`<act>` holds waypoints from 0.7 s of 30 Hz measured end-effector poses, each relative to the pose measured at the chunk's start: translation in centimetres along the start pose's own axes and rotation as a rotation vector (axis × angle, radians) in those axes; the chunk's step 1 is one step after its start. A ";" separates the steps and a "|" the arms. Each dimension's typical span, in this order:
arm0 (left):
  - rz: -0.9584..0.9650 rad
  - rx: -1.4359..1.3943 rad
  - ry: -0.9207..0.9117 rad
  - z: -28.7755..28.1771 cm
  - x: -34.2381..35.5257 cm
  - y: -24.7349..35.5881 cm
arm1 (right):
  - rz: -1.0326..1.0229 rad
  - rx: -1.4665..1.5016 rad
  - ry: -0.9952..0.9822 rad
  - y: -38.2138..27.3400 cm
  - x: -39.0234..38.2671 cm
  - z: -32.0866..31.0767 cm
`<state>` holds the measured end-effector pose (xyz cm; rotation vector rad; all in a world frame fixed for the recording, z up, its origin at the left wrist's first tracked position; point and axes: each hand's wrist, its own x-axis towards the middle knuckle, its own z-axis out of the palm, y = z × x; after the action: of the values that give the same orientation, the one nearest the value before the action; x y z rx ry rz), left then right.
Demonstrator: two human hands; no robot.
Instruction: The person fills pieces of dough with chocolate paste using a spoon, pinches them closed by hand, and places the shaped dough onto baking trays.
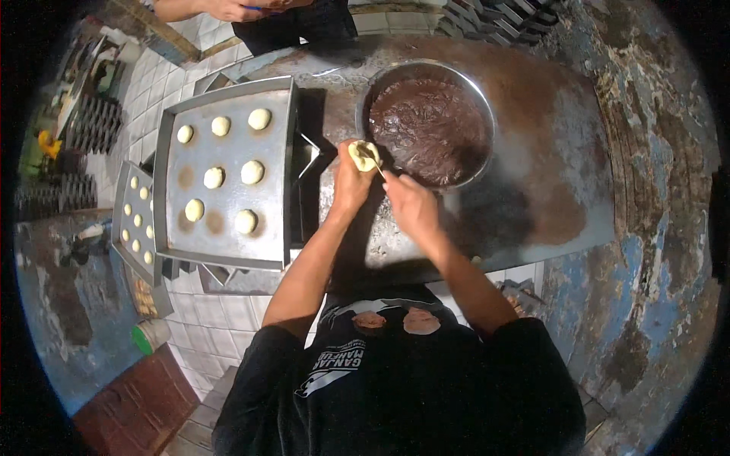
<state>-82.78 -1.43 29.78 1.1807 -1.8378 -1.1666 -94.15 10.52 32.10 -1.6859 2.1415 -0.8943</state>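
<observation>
My left hand point(350, 185) is closed around a piece of pale yellow dough point(364, 155), opened into a cup with a dark hollow at its middle. In my right hand point(411, 205) is a thin tool point(381, 172), its tip in the dough; I cannot tell if it is a spoon or a spatula. Both hands are just left of a round metal bowl point(491, 121) of thick dark brown filling point(430, 125). To their left, a square metal baking tray point(232, 144) carries several round dough balls point(252, 172), spaced apart.
The bowl stands on a worn metal-topped table point(547, 121). A smaller-looking second tray point(144, 262) with dough balls sits lower at the left. Another person's hands point(251, 7) show beyond the table. Stacked dark metal moulds point(498, 19) are at the back right.
</observation>
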 end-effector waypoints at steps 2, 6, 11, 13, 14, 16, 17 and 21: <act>0.015 0.290 -0.088 0.4 -0.8 0.1 | -0.021 -0.119 0.033 -0.7 -3.8 0.8; -0.070 0.429 -0.074 -0.7 -4.9 -1.7 | -0.024 -0.137 -0.160 0.7 -10.4 -1.9; -0.311 -0.360 -0.282 -0.1 -11.1 -3.3 | -0.048 -0.055 -0.144 5.0 -12.4 -1.2; -0.277 -0.444 -0.410 1.0 -14.4 -0.2 | 0.304 0.550 0.025 6.0 -11.6 0.1; -0.171 -0.372 -0.392 1.6 -16.3 0.5 | 0.293 0.555 0.024 4.2 -11.6 -1.2; -0.108 -0.091 -0.382 2.4 -19.1 1.9 | 0.276 0.505 -0.149 -0.9 -11.6 -5.9; -0.150 0.002 -0.318 2.9 -20.2 2.5 | 0.109 0.288 -0.223 -1.2 -13.2 -5.8; -0.254 -0.361 -0.297 3.7 -22.4 3.9 | -0.151 0.305 0.037 1.0 -18.9 -6.9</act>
<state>-78.75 21.27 30.60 1.0939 -1.6143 -1.8147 -93.44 30.61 33.80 -1.6990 1.8045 -1.2332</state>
